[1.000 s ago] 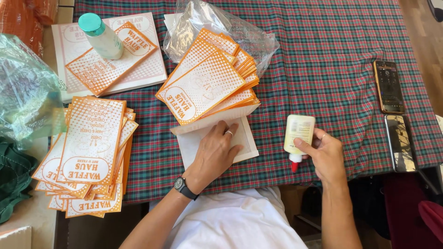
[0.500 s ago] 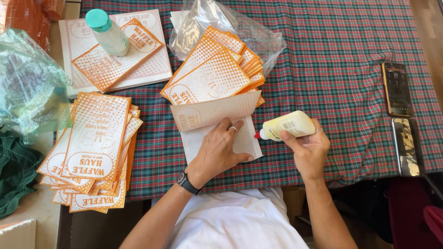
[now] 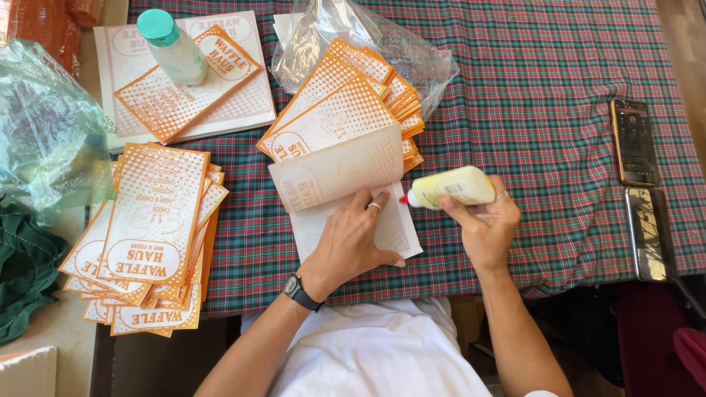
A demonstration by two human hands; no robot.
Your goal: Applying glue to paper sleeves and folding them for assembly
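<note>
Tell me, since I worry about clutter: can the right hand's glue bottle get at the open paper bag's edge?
Probably yes. The right hand aims the glue bottle tip at the paper bag edge, nothing lies between, and the left hand pins the bag down.

The right hand [image 3: 482,224] now holds the glue bottle [image 3: 450,187] tipped sideways, red nozzle at the paper bag's [image 3: 346,195] edge; a second ago it stood nozzle-down. The left hand [image 3: 353,239] now lifts the bag's flap, previously flat.
</note>
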